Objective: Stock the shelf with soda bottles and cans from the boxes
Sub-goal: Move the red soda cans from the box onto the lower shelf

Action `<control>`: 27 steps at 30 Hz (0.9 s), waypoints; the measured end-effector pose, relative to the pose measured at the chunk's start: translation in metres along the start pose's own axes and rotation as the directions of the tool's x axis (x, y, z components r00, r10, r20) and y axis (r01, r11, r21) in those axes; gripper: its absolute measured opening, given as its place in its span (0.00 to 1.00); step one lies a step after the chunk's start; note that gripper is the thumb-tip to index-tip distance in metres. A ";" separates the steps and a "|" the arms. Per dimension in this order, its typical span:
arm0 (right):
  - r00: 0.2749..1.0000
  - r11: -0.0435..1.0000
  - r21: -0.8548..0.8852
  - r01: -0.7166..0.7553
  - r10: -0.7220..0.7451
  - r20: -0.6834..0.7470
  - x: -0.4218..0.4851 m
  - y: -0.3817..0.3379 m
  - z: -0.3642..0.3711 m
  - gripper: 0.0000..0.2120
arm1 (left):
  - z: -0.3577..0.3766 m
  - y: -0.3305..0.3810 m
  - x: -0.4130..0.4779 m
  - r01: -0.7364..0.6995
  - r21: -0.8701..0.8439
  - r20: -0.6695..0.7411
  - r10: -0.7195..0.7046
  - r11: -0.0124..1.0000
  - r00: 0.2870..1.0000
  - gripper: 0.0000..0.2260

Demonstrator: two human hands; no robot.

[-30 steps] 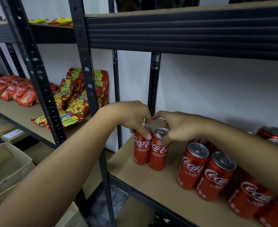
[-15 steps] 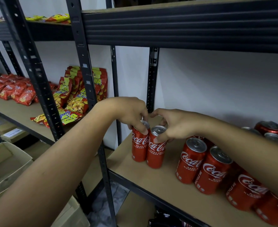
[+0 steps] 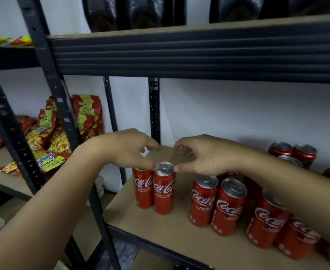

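Observation:
Two red Coca-Cola cans stand upright and side by side on the brown shelf board [image 3: 166, 228], near its left front corner: the left can [image 3: 142, 189] and the right can [image 3: 163, 191]. My left hand [image 3: 127, 151] hovers just above the left can and hides its top, with its fingers loosely curled and the thumb tip at the cans' rims. My right hand [image 3: 201, 155] hangs over the right can, fingers loosely curled and lifted. Its thumb tip is at that can's rim. Neither hand wraps round a can.
Several more red cans [image 3: 228, 205] stand in rows to the right, some under my right forearm and at the back [image 3: 292, 151]. A black upright post [image 3: 63, 121] and a dark shelf beam [image 3: 199, 55] frame the bay. Snack bags [image 3: 49, 133] fill the left shelf.
Both hands had their fingers closed on the tops of the two cans. Now the fingers have lifted and spread away from the tops. The cans stand where they were.

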State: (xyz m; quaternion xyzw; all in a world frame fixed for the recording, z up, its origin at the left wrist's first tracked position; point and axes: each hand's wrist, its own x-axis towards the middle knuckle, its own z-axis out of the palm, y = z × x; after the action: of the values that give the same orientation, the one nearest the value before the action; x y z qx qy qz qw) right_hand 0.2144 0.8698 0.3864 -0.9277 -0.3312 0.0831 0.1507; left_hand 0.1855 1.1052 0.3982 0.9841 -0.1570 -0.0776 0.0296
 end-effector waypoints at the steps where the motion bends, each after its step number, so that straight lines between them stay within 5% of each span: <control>1: 0.999 1.000 -0.012 -0.005 0.005 -0.035 -0.013 0.008 -0.006 0.31 | -0.003 0.008 0.002 -0.052 0.003 -0.031 0.052 0.999 0.998 0.25; 7: 0.991 0.991 -0.093 -0.097 0.087 -0.106 -0.093 0.054 -0.033 0.14 | -0.016 0.076 0.047 -0.305 0.080 -0.119 0.313 0.949 0.942 0.24; 13: 0.921 0.930 -0.126 -0.345 0.310 -0.235 -0.142 0.086 -0.046 0.25 | -0.021 0.148 0.109 -0.471 0.136 -0.145 0.488 0.872 0.861 0.20; 16: 0.881 0.887 -0.116 -0.446 0.413 -0.230 -0.157 0.108 -0.055 0.20 | -0.026 0.174 0.138 -0.530 0.125 -0.141 0.544 0.839 0.827 0.19; 22: 0.768 0.768 -0.099 -0.632 0.606 -0.206 -0.154 0.170 -0.075 0.28 | -0.035 0.216 0.198 -0.555 0.165 -0.067 0.570 0.816 0.819 0.20; 27: 0.775 0.764 -0.147 -0.629 0.602 -0.191 -0.121 0.206 -0.084 0.28 | -0.023 0.243 0.253 -0.473 0.158 0.026 0.475 0.867 0.880 0.26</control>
State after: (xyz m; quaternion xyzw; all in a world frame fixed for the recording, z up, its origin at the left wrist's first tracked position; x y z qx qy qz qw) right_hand 0.2645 0.6224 0.4034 -0.9986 -0.0040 0.0319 0.0416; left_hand 0.3528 0.7958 0.4050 0.9151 -0.3991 -0.0485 -0.0304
